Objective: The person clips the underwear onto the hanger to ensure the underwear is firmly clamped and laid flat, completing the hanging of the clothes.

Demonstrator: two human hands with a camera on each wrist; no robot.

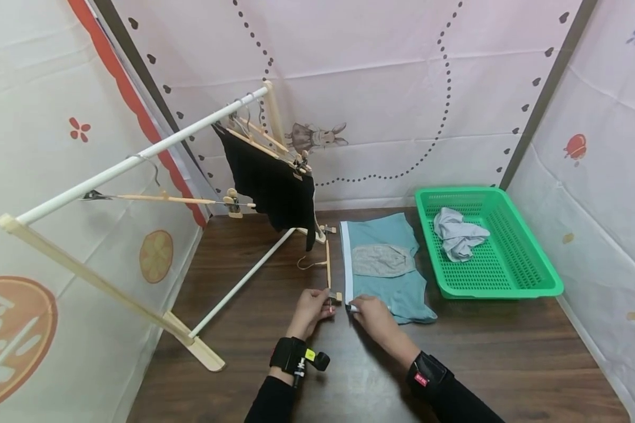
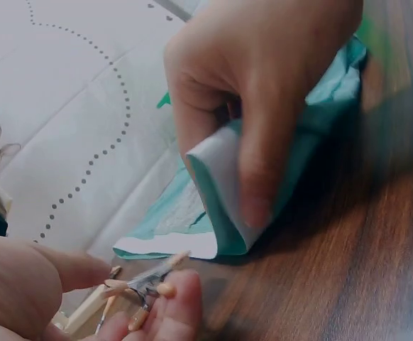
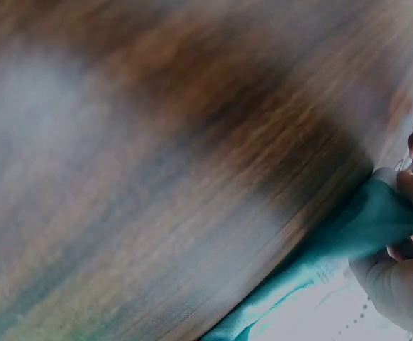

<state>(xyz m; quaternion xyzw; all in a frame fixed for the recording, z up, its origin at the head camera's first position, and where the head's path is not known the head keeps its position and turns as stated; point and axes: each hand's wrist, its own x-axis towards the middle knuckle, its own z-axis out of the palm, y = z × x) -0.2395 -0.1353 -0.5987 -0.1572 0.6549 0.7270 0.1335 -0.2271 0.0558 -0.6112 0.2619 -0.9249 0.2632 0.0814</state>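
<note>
Teal boxer briefs (image 1: 383, 294) with a white waistband and a grey front panel lie flat on the table, waistband to the left. My right hand (image 1: 378, 317) pinches the near corner of that waistband; in the left wrist view the band (image 2: 217, 160) is lifted and folded between thumb and fingers. Left of the briefs lies a wooden clip hanger (image 1: 328, 264). With thumb and fingertips, my left hand (image 1: 311, 306) holds the hanger's near clip (image 2: 146, 284), just short of the waistband. The right wrist view shows part of my right hand (image 3: 398, 284) against the teal cloth.
A drying rack with a white rail (image 1: 153, 150) stands at the left. From it hang black cloth (image 1: 275, 188) on clip hangers and a bare clip hanger (image 1: 161, 199). A green basket (image 1: 513, 252) holding a grey cloth (image 1: 457, 234) sits at the right, near the fabric wall.
</note>
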